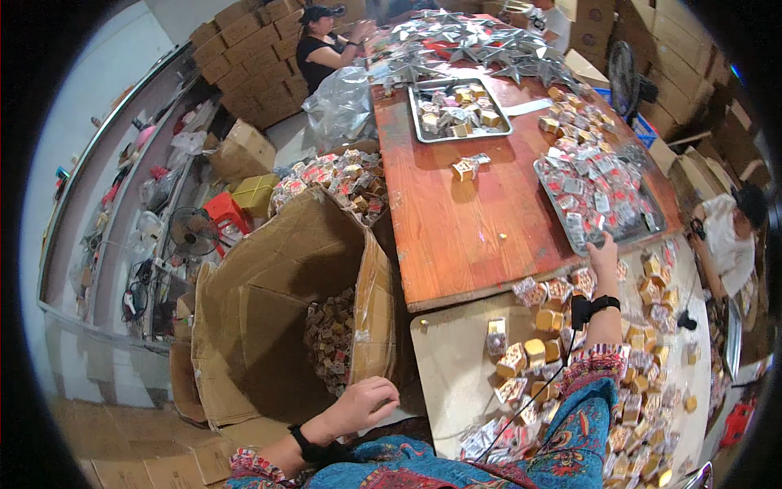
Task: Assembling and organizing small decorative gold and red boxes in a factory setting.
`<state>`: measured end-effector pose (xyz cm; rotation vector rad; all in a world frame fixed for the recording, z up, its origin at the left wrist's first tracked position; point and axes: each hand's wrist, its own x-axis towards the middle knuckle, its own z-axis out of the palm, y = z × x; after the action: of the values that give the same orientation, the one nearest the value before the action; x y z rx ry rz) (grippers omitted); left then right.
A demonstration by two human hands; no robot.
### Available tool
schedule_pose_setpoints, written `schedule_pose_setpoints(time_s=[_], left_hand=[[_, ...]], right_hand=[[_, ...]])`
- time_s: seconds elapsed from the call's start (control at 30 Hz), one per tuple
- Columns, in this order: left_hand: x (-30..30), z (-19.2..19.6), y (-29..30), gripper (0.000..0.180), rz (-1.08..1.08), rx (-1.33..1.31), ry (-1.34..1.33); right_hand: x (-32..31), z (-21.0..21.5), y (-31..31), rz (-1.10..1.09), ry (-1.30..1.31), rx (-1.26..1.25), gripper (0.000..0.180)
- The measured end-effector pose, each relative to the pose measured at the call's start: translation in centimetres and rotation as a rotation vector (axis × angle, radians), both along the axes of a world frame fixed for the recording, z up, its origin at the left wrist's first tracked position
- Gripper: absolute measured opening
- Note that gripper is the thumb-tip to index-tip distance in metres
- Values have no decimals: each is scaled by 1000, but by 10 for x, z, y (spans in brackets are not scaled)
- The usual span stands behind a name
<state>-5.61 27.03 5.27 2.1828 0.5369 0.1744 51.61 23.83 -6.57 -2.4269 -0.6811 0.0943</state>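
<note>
My right hand (603, 257) reaches to the near edge of a metal tray (577, 242) piled with small clear packets (599, 191) with red and white parts. Its fingers are spread at the rim, and I see nothing held in them. My left hand (365, 405) hangs by the near rim of a large open cardboard box (285, 236). Its fingers are curled in, with nothing visible in them. Deep in the box lies a heap of small wrapped pieces (330, 338). Gold-and-white boxed pieces (533, 352) lie scattered on the pale board (440, 359) below my right arm.
On the red wooden table (448, 244) stand a second tray (422, 130) of gold pieces and a pile of silver stars (464, 41). A cable runs from my right wristband. People work at the far end and at right. A fan (194, 231) stands at left.
</note>
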Motion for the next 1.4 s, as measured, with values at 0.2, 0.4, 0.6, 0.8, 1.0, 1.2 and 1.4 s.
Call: schedule_pose_setpoints(time_s=[0.2, 0.4, 0.6, 0.8, 1.0, 1.2, 1.4], left_hand=[[6, -11, 22, 10, 0, 267, 141], [-1, -26, 25, 10, 44, 323, 246], [3, -31, 24, 10, 40, 379, 305], [9, -25, 20, 7, 59, 290, 351], [78, 62, 58, 13, 310, -824, -261], [137, 134, 65, 11, -105, -688, -1075], [115, 94, 59, 11, 40, -693, -469]], right_hand=[[66, -56, 43, 17, -121, 8, 71], [51, -44, 78, -90, 95, -326, 93], [55, -54, 81, -90, -96, -381, 88], [60, -72, 95, -42, -107, -111, 72], [92, -102, 79, 68, -119, -51, 68], [86, -86, 76, -18, 6, -14, 68], [67, -81, 77, -281, -37, 42, 97]])
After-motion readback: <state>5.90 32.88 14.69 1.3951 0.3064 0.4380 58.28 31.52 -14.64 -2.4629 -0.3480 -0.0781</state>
